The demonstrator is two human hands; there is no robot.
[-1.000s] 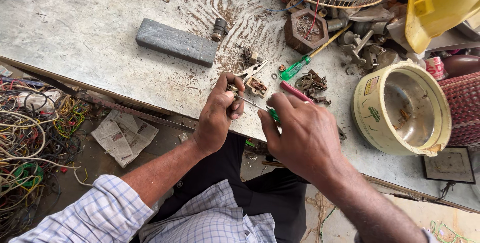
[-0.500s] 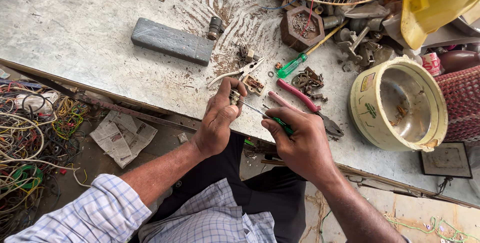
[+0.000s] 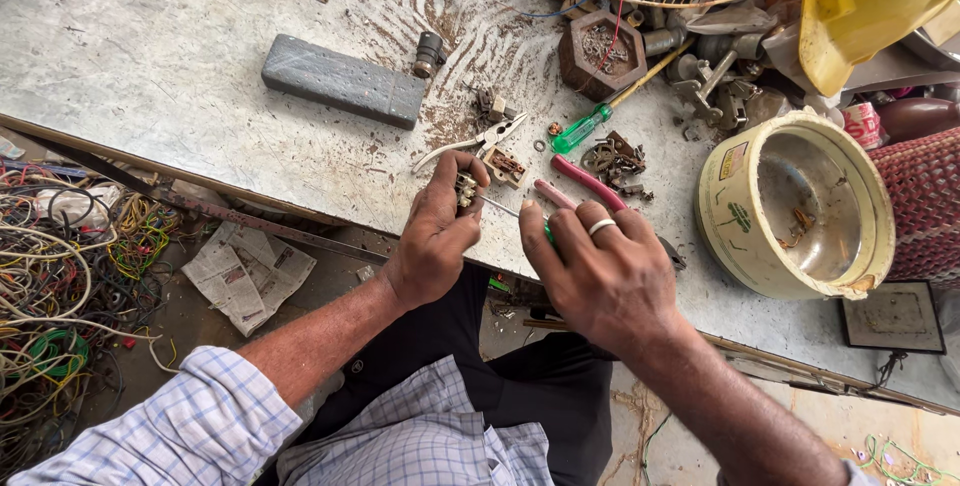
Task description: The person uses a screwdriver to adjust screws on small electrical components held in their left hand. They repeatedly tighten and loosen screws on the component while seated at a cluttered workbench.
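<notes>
Screwdriver (image 3: 510,211) clenched in right hand (image 3: 600,266) lies nearly level, tip toward left hand's (image 3: 435,241) pinched switch part (image 3: 466,189).

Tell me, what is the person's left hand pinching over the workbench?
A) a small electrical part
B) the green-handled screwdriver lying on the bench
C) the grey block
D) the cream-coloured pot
A: the left hand pinches a small electrical part in its fingers, while the right hand brings a thin metal tool shaft to it.
</notes>
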